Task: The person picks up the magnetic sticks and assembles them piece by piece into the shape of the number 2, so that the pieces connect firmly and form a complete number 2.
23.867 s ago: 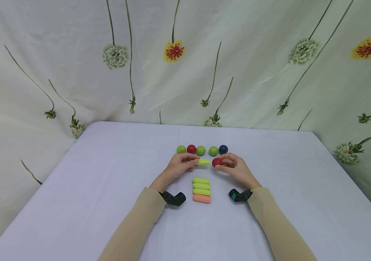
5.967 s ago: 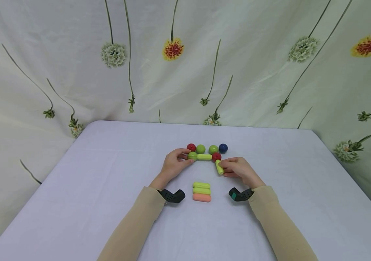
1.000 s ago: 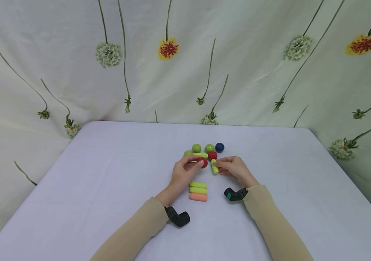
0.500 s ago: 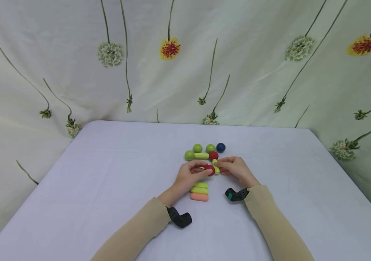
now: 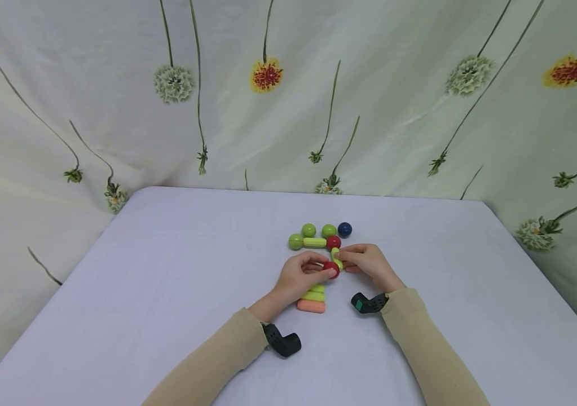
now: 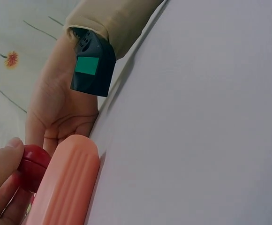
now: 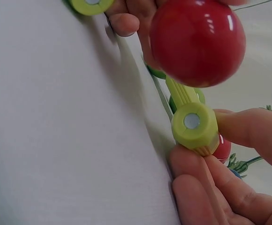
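Observation:
My left hand [image 5: 300, 276] pinches a shiny red ball [image 5: 331, 270] between thumb and fingers. It hovers just by the near end of a yellow-green rod [image 6: 29, 206] [image 7: 194, 124], which my right hand [image 5: 369, 265] grips between thumb and fingers. That end carries a round grey disc, and a small gap parts it from the ball in the right wrist view. The rod's far end meets another red ball [image 5: 333, 242]. From there a second yellow-green rod [image 5: 315, 242] runs left to a green ball [image 5: 295, 241], lying on the table.
Behind the joined pieces stand two green balls [image 5: 308, 230] and a dark blue ball [image 5: 345, 229]. Nearer me lie yellow-green rods [image 5: 313, 296], partly hidden by my left hand, and an orange rod [image 5: 311, 306]. A flowered cloth [image 5: 395, 113] hangs beyond the white table [image 5: 166, 270].
Since six seconds ago, my left hand has left the green ball and taken a red ball from the back row. Over the last second it carried it right and nearer, to the held rod's end.

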`<state>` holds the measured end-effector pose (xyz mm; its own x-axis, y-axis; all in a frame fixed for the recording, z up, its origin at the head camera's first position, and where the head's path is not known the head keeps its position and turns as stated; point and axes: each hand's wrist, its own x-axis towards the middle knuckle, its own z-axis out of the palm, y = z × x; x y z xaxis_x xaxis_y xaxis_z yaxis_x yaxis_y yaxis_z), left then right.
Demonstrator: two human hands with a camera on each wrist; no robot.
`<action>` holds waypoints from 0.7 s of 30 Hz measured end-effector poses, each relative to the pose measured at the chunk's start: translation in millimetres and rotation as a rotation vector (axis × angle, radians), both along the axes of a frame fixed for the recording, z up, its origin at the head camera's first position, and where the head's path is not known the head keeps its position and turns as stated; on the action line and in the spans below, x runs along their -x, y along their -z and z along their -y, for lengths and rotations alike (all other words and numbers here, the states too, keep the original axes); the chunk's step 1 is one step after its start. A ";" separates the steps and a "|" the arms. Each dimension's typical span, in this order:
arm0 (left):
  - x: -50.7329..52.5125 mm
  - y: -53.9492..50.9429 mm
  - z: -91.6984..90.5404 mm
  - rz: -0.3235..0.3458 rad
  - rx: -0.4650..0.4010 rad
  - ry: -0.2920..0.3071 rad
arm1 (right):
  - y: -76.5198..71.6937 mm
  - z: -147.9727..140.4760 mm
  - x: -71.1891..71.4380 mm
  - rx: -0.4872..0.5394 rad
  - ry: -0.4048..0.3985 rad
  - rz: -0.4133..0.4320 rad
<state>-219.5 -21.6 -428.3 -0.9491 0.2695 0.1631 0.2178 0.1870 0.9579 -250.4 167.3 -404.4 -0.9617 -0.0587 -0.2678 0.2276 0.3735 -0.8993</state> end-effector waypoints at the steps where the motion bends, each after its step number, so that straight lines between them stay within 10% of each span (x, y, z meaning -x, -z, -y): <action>1: -0.2 0.2 -0.4 0.001 0.002 0.003 | 0.0 0.1 0.0 0.000 0.000 0.000; 21: -3.9 -3.4 -3.7 0.001 0.055 0.072 | -0.2 -0.7 -0.6 0.016 -0.018 -0.017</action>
<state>-215.6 -17.9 -424.9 -0.9270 0.3459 0.1452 0.2316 0.2233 0.9468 -249.7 167.9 -404.2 -0.9648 -0.0803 -0.2503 0.2056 0.3629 -0.9089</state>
